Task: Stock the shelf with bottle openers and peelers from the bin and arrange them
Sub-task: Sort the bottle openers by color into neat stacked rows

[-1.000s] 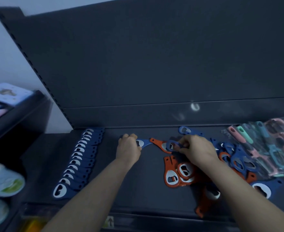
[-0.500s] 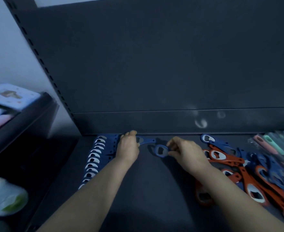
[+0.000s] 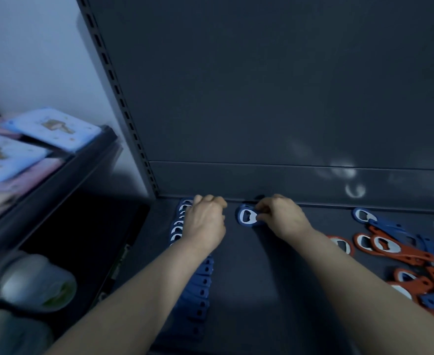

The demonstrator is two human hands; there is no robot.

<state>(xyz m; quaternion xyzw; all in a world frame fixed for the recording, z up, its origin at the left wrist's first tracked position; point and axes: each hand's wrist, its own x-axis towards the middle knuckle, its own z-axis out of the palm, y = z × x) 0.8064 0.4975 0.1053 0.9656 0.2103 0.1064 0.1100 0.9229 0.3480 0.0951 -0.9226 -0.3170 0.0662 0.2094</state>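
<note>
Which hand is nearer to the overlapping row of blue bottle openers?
Left. The left hand lies over the far end of the row of blue openers; the right hand is apart to its right, pinching a single blue opener.

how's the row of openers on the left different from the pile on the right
The row is all blue, overlapped in one straight line; the pile mixes blue and orange, lying at odd angles. The left hand is over the row's far end; no hand touches the pile. Both are flat bottle openers lying on the same shelf.
</note>
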